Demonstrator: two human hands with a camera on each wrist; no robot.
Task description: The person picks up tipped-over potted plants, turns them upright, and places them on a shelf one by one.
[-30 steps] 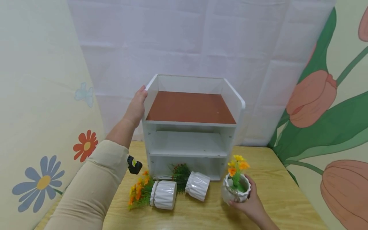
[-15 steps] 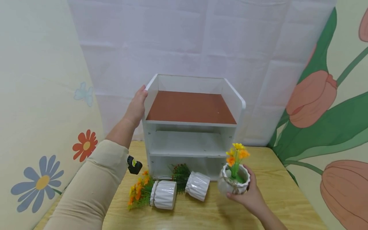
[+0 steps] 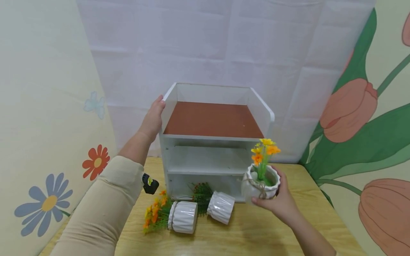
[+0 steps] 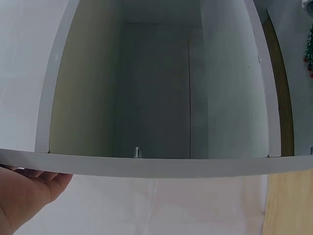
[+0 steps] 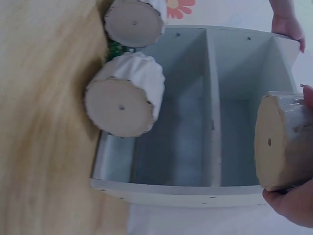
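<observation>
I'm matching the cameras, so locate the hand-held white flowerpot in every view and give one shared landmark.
Head: white flowerpot right of centre, gripped by the right hand.
Left wrist: not in it.
Right wrist: at the right edge, flat base showing.
Shared landmark: white shelf unit.

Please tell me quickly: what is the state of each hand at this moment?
Left hand: gripping the upper side edge of the white shelf unit.
Right hand: holding the white flowerpot with yellow and orange flowers.
</observation>
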